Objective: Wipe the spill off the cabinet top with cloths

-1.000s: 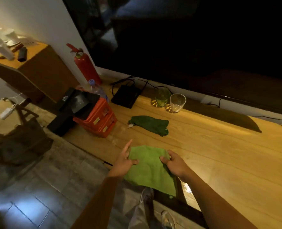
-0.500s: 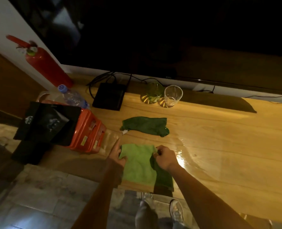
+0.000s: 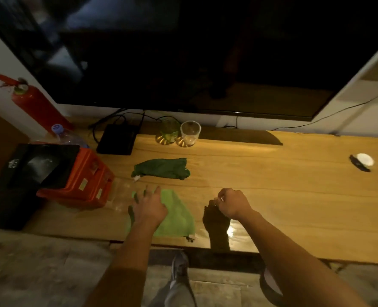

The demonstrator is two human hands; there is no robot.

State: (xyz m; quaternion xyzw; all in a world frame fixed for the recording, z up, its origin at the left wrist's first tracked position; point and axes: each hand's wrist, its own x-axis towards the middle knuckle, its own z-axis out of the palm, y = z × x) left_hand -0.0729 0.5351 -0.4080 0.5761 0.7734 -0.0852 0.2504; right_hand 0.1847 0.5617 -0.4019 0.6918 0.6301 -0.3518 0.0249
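A light green cloth (image 3: pixel 179 218) lies near the front edge of the wooden cabinet top (image 3: pixel 294 196). My left hand (image 3: pixel 149 207) rests flat on the cloth's left part with its fingers spread. My right hand (image 3: pixel 232 203) hovers to the right of the cloth, fingers curled in, with nothing visible in it. Its dark shadow falls on a wet, shiny patch (image 3: pixel 234 232) at the front edge. A crumpled dark green cloth (image 3: pixel 161 168) lies farther back, apart from both hands.
Behind the cloths stand a green glass (image 3: pixel 169 134), a clear glass (image 3: pixel 190 132) and a black box (image 3: pixel 117 139) with cables. An orange case (image 3: pixel 83 182) sits at the left end, below a large dark screen (image 3: pixel 183 52). A small white object (image 3: pixel 364 160) lies far right.
My right hand has let go of the light green cloth and moved right. My left hand has slid onto the cloth and lies flat. The camera has swung rightward.
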